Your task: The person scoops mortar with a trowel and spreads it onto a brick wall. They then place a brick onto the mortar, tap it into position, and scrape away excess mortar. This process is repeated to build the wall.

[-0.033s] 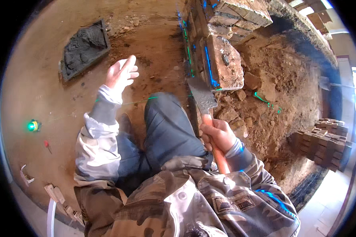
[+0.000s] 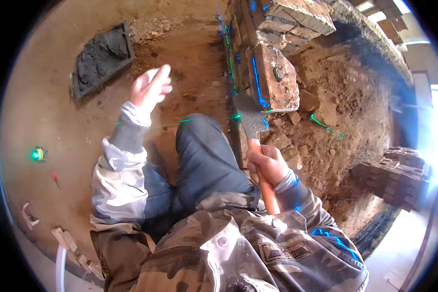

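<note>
My right hand [image 2: 268, 165] is wrapped round the orange-brown wooden handle of a brick trowel [image 2: 252, 124]. Its dark blade points away from me, beside the near end of a low brick wall [image 2: 276, 80]; whether they touch I cannot tell. To the left, my left hand [image 2: 151, 88] hovers above the dirt floor, fingers stretched out and slightly blurred, nothing in it. Beyond that hand lies a shallow tray [image 2: 130, 59] filled with dark grey mortar [image 2: 100, 58]. Green and blue laser lines fall on the wall, the trowel and my clothes.
Rubble and loose soil [image 2: 336, 107] spread along the wall's right side. A stack of bricks [image 2: 392, 177] stands at the far right. On the left floor are a glowing green laser level [image 2: 38, 154], a small red-handled tool [image 2: 55, 178] and wood pieces [image 2: 65, 239].
The view has shifted very slightly. Green laser light now shows brighter near the trowel blade, and a blue line crosses my right cuff. Both hands keep nearly the same pose.
</note>
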A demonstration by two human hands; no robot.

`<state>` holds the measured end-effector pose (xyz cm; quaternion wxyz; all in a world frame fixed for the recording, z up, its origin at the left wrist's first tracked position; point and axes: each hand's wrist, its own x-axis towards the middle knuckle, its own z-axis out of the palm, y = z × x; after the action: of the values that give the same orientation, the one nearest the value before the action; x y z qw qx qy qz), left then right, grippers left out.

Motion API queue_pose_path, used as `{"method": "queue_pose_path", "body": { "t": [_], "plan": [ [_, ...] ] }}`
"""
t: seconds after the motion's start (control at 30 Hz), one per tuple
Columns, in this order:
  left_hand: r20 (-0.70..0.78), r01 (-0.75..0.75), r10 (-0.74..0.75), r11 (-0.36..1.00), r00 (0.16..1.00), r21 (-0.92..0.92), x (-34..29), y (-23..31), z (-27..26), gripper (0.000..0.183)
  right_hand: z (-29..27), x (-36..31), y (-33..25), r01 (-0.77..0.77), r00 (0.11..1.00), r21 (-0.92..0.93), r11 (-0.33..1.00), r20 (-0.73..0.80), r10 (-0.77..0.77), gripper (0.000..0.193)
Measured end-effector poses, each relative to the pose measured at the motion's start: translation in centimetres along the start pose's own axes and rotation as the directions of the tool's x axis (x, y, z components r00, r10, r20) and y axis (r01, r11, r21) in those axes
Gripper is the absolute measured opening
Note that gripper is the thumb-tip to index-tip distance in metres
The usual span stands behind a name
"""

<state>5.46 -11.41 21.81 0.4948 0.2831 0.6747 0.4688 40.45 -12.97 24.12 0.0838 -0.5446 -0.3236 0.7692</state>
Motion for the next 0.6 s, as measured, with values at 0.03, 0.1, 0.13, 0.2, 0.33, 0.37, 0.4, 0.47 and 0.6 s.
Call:
{"method": "queue_pose_path", "body": {
  "t": [0.03, 0.1, 0.13, 0.2, 0.33, 0.37, 0.4, 0.47, 0.6],
  "plan": [
    [-0.011, -0.024, 0.024, 1.0, 1.0, -0.007, -0.4, 0.5, 0.3, 0.057, 0.5, 0.5, -0.2, 0.001, 1.0, -0.025, 1.0, -0.025, -0.002, 0.019],
    [0.057, -0.206, 0.208, 0.978, 0.976, -0.044, -0.3, 1.1, 1.5, 0.055, 1.6, 1.6, -0.8, 0.025, 0.997, -0.055, 0.998, -0.073, -0.029, 0.018],
    [0.065, -0.241, 0.241, 0.97, 0.968, -0.007, 0.1, 0.9, 1.5, 0.057, 1.8, 2.3, -1.2, 0.049, 0.995, -0.091, 0.995, -0.078, -0.056, 0.021],
    [0.038, -0.27, 0.27, 0.963, 0.962, 0.0, 0.1, 0.4, 1.2, 0.058, 2.4, 3.7, -2.0, 0.092, 0.99, -0.089, 0.992, -0.102, -0.101, 0.02],
    [0.009, -0.333, 0.333, 0.943, 0.943, 0.005, 0.2, -0.3, -0.6, 0.054, 3.0, 7.7, -4.7, 0.218, 0.962, -0.159, 0.963, -0.132, -0.239, 0.017],
    [-0.011, -0.34, 0.34, 0.94, 0.94, -0.008, 0.2, -0.3, -0.8, 0.055, 3.0, 8.7, -5.6, 0.226, 0.967, -0.13, 0.965, -0.093, -0.239, 0.017],
    [-0.031, -0.347, 0.347, 0.938, 0.937, -0.022, 0.2, -0.5, -1.1, 0.055, 3.1, 9.7, -6.5, 0.233, 0.962, -0.143, 0.962, -0.109, -0.249, 0.017],
    [-0.025, -0.333, 0.334, 0.942, 0.942, 0.038, 0.0, -0.2, -1.8, 0.056, 3.6, 11.6, -8.3, 0.275, 0.948, -0.156, 0.949, -0.12, -0.294, 0.017],
    [-0.019, -0.382, 0.384, 0.921, 0.923, 0.076, -0.5, 0.1, -2.1, 0.058, 2.9, 14.4, -10.7, 0.32, 0.933, -0.146, 0.936, -0.122, -0.338, 0.017]
  ]
}}
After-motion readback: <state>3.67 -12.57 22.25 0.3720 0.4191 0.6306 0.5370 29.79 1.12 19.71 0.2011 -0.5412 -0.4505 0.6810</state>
